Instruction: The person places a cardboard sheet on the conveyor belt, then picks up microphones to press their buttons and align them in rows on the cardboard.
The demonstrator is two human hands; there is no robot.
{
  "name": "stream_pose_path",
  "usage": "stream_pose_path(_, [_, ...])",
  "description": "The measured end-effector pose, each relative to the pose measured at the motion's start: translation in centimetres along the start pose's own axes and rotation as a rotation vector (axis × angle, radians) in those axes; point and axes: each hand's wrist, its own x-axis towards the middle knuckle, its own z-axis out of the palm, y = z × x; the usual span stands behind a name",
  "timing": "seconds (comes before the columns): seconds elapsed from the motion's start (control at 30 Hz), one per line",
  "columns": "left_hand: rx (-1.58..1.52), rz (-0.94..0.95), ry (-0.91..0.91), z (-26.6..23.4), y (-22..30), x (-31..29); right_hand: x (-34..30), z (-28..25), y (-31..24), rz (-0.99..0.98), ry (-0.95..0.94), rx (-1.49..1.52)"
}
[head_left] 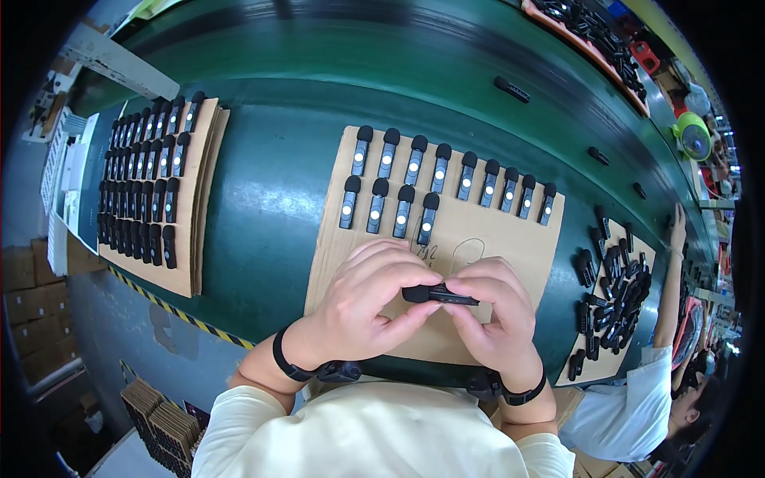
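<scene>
Between my two hands is a small black clip-on microphone [453, 298] with a rounded foam tip, held sideways above a cardboard sheet [518, 247]. My left hand [374, 293] pinches it near the foam end, which points left. The thumb and finger of my right hand [496, 307] grip the body towards its other end. Just beyond my hands, more microphones [413, 166] lie on the sheet in two rows, foam tips facing away and a white round spot on each body. My left hand partly covers the sheet's pen marks.
At the left, more microphones [150, 159] fill stacked cardboard [209, 183]. A jumbled pile of them [621, 295] lies at the right, beside a co-worker's outstretched arm [669, 279]. Single microphones [511, 89] sit on the green belt [382, 48]. A green fan [692, 137] stands at the far right.
</scene>
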Motion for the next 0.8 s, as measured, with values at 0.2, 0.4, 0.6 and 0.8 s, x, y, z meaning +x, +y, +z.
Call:
stream_pose_path(0.2, [0.024, -0.042, -0.038, 0.2, -0.2, 0.1, 0.4, 0.0, -0.4, -0.017, 0.047, 0.075])
stream_pose_path(0.4, [0.085, -0.095, -0.064, 0.6, -0.4, -0.1, 0.6, -0.3, -0.2, -0.026, -0.029, -0.029])
stream_pose_path(0.6, [0.291, -0.165, -0.125, 1.0, -0.4, -0.3, 0.2, 0.0, 2.5, 0.078, 0.062, -0.217])
stream_pose_path(0.8, [0.37, -0.137, -0.37, 1.4, -0.8, -1.1, -0.8, 0.8, 4.2, 0.028, -0.034, -0.514])
